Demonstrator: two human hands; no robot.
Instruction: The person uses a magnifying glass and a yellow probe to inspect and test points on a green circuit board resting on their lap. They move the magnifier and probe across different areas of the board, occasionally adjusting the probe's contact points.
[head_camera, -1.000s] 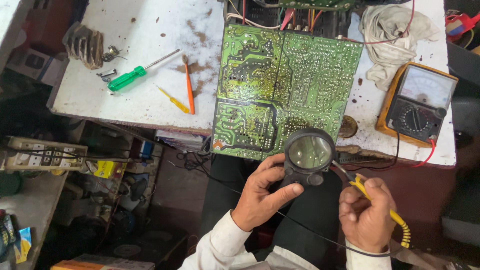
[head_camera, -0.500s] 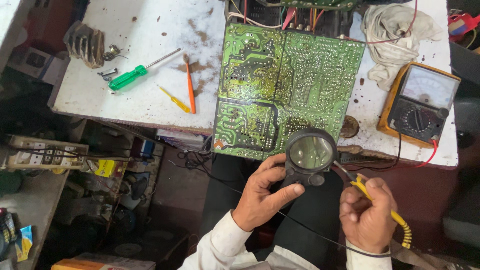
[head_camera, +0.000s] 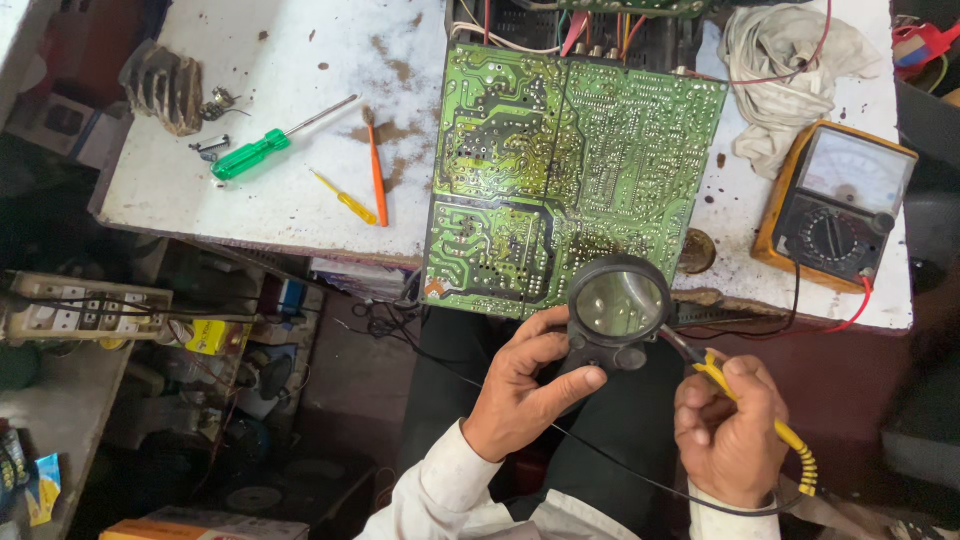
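Observation:
A large green circuit board (head_camera: 560, 170) lies solder side up on the white bench, its near edge hanging over the front. My left hand (head_camera: 525, 385) grips the black handle of a round magnifying glass (head_camera: 617, 303), held over the board's near right corner. My right hand (head_camera: 728, 430) is closed on a soldering iron with a yellow handle (head_camera: 790, 445); its thin tip points up and left toward the lens rim.
An analog multimeter in a yellow case (head_camera: 835, 205) sits at the right with red and black leads. A white rag (head_camera: 775, 70) lies behind it. A green screwdriver (head_camera: 250, 155), an orange tool (head_camera: 376, 170) and a small yellow screwdriver (head_camera: 345, 198) rest on the white bench (head_camera: 200, 200).
Nothing has visibly changed apart from a slight shift of the camera; both hands hold the same tools in the same place.

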